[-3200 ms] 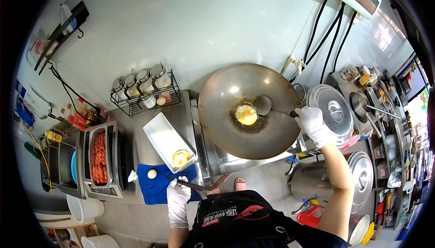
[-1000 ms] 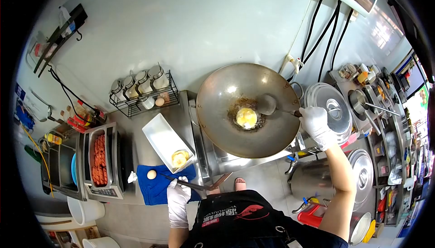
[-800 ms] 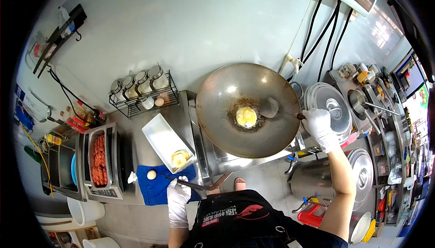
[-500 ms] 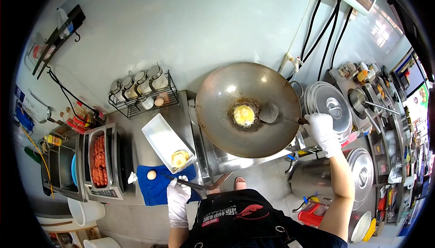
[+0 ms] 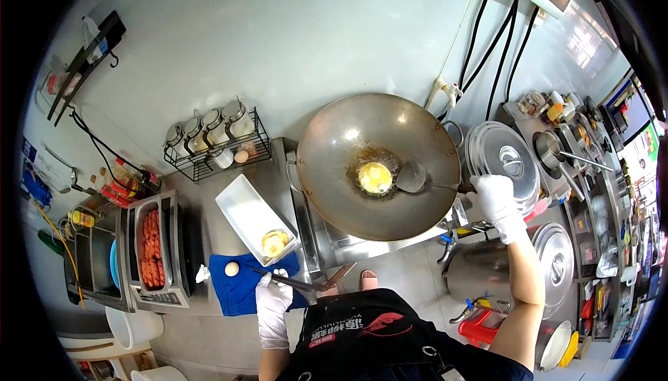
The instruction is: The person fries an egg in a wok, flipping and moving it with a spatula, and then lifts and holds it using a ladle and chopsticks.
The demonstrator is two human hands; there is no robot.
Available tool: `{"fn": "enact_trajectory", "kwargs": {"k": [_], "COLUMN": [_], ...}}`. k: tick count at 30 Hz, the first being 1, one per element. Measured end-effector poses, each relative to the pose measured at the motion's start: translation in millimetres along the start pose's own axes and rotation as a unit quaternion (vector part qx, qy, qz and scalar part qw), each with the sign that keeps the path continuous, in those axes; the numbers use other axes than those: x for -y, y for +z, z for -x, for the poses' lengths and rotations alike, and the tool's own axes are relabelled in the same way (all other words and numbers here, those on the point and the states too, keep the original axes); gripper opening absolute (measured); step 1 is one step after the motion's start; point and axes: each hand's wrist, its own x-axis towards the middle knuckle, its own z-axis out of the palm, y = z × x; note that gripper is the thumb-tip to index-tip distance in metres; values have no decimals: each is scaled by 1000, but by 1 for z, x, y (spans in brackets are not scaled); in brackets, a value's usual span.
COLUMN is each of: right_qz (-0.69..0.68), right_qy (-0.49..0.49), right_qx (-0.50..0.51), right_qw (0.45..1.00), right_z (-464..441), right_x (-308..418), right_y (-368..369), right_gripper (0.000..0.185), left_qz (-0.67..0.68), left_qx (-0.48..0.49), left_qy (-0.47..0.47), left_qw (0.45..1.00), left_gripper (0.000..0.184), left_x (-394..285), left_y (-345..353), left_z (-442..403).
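My right hand (image 5: 495, 200), in a white glove, is wrapped round the handle of a spatula (image 5: 412, 177). The spatula's blade rests inside a large wok (image 5: 334, 203), against the right side of a frying egg (image 5: 375, 178). The egg is yellow with a pale edge and sits at the wok's bottom. My left hand (image 5: 274, 296), gloved too, is closed on a long dark utensil (image 5: 300, 284) with a reddish-brown end; its exact kind is unclear. Beneath that hand lies a blue cloth (image 5: 233, 294) with a whole egg (image 5: 232, 269) on it.
A white rectangular tray (image 5: 243, 207) holds fried eggs (image 5: 274, 244) left of the wok. Behind it stands a wire rack (image 5: 261, 146) with several jars. Reddish food fills a metal container (image 5: 151, 249) at far left. Pot lids (image 5: 511, 162) and a large steel pot (image 5: 480, 276) are at right.
The spatula blade has shifted slightly left and down, from a small gap to the frying egg's edge. My left hand stays in place with its utensil.
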Motion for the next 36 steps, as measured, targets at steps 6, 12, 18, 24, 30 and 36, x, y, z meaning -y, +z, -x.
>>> {"fn": "enact_trajectory", "kwargs": {"k": [6,12,18,24,30,36], "right_qz": [1,1,-7,6,6,5], "right_qy": [2,9,1,0,2,12], "right_qx": [10,62,72,96,111,127], "right_qw": [1000,998,997,995,994,992], "right_z": [2,3,0,-3,-3,-5], "right_x": [-2,-6,-3,5,3,4], "right_y": [-6,-7,-11,-20,-17,-16], "right_gripper": [14,15,13,12,12,12], "left_qz": [-10,-24,-27,-21,-13,-11], "left_qx": [6,11,-13,-10,10,24], "left_qy": [6,23,46,43,17,12], "left_qw": [1000,999,998,999,1000,1000], "left_gripper": [22,18,15,15,22,20], "left_x": [2,7,11,12,4,1], "left_y": [1,11,19,18,5,-1], "left_z": [1,4,6,5,-1,-4]}}
